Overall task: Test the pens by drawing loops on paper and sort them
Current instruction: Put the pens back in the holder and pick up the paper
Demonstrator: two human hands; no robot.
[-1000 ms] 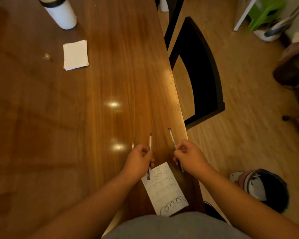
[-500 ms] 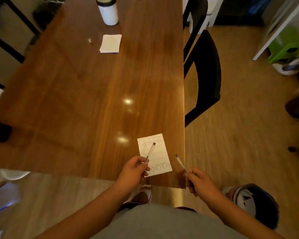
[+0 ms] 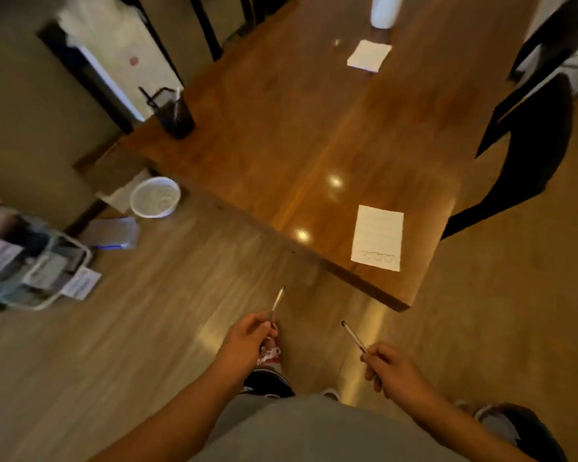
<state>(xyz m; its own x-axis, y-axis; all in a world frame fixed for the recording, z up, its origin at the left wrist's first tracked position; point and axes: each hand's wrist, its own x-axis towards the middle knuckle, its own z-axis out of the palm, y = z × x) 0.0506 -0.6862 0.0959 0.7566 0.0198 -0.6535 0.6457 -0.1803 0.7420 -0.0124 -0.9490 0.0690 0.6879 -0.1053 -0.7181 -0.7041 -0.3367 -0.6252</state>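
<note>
The left hand (image 3: pixel 247 341) curls its fingers round the left pen (image 3: pixel 277 303), the right hand (image 3: pixel 392 370) grips the right pen (image 3: pixel 353 336), both at 6 o'clock clear of the table (image 3: pixel 297 128) and paper (image 3: pixel 377 238) at 3; keep them separate, probably cup (image 3: pixel 176 116) at 10 for good, bin (image 3: pixel 155 196) at 9 for duds.

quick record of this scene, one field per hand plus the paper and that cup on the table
left hand: grips a pen, above the floor
right hand: grips a second pen, above the floor
test paper: flat on the table near its corner, loops along near edge
dark cup: at the table's left corner, thin items standing inside
</note>
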